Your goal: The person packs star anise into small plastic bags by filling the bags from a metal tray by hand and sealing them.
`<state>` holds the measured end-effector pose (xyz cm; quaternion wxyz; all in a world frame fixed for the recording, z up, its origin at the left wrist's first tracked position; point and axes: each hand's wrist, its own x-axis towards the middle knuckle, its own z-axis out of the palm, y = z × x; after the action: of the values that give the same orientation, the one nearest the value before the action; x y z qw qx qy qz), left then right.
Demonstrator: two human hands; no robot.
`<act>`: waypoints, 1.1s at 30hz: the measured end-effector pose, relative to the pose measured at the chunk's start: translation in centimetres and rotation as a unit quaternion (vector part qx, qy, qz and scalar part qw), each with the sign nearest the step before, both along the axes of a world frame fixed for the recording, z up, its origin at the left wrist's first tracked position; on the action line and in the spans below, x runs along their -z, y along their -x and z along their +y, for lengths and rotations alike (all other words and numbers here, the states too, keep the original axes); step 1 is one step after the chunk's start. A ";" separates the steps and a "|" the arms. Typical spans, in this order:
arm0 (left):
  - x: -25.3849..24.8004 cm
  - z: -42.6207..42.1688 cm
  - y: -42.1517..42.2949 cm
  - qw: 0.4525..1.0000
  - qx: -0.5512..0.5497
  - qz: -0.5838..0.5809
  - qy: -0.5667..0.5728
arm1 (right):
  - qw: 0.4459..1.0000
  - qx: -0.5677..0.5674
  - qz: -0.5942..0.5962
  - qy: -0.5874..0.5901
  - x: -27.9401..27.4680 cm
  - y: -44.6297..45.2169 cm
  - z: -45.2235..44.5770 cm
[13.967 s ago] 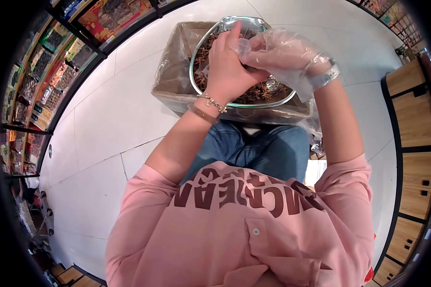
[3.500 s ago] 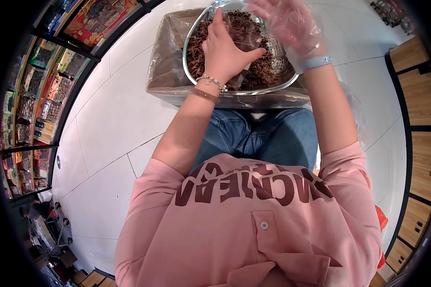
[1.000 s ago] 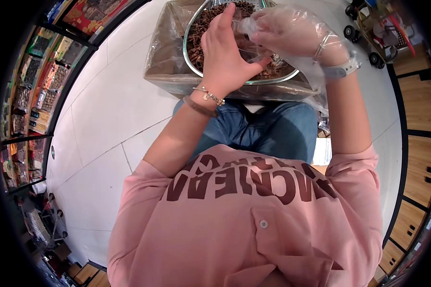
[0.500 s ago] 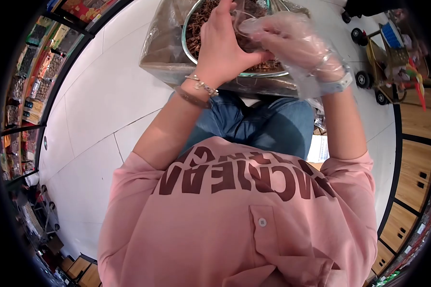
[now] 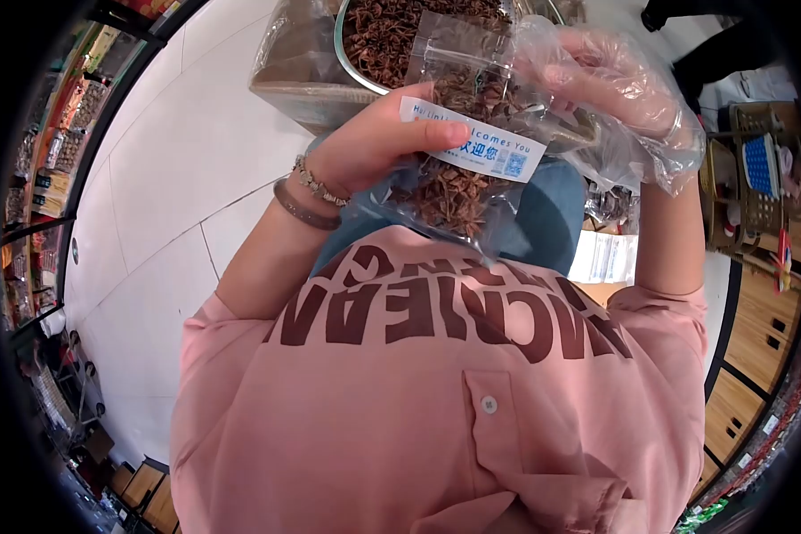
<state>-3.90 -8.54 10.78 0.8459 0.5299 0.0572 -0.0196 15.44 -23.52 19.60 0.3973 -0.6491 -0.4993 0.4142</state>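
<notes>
My bare left hand (image 5: 378,142) grips a clear plastic bag of star anise (image 5: 458,200), its thumb pressed over the white and blue printed label (image 5: 514,153) across the middle. The bag is tilted, hanging above my lap. At its upper right edge is my right hand (image 5: 610,80), in a loose clear plastic glove, with its fingers curled closed around the bag's edge; the glove partly hides the contact. Beyond the bag, a large round bowl (image 5: 340,55) full of star anise (image 5: 378,40) rests on a plastic-lined cardboard box (image 5: 285,80).
Packaged goods fill shelves (image 5: 71,151) on the left. A wheeled cart with baskets (image 5: 748,178) stands at right, near a person's dark-clad leg (image 5: 730,62). Wooden cabinets (image 5: 748,347) line the right side. Pale floor tiles (image 5: 151,222) lie to the left.
Both hands have come back from over the bowl towards my body. The bag and its label now show plainly, with star anise inside. The view has shifted slightly.
</notes>
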 end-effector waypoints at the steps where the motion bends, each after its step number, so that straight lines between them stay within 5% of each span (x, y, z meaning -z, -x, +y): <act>1: -0.1 -0.2 0.2 1.000 0.001 0.008 0.008 | 1.000 -0.025 0.004 0.016 0.1 -0.2 0.0; 9: -0.8 -1.7 0.8 0.999 0.031 0.013 -0.013 | 0.970 -0.216 0.075 0.079 0.9 -1.4 -0.4; 13: 0.0 -2.1 0.8 0.998 0.043 0.031 -0.020 | 0.994 -0.054 0.086 0.028 2.4 -1.4 -1.7; 14: 0.0 -1.9 0.9 0.998 0.041 0.041 -0.019 | 0.997 -0.024 0.003 0.068 1.2 -0.9 -1.3; 21: -0.3 -2.4 1.9 0.995 -0.009 0.064 -0.081 | 0.967 -0.212 0.038 0.134 1.5 -1.6 -1.8; 29: -0.7 -2.7 2.0 0.991 -0.043 0.021 -0.128 | 0.992 -0.017 0.053 -0.112 2.1 -0.6 -3.6; 33: -1.1 -2.2 2.3 0.992 -0.015 0.018 -0.124 | 0.991 -0.030 0.103 -0.075 0.6 -0.6 -3.1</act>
<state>-6.17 -10.77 11.92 0.7724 0.6297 0.0823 -0.0096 16.06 -26.65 19.03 0.4816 -0.5560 -0.5047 0.4518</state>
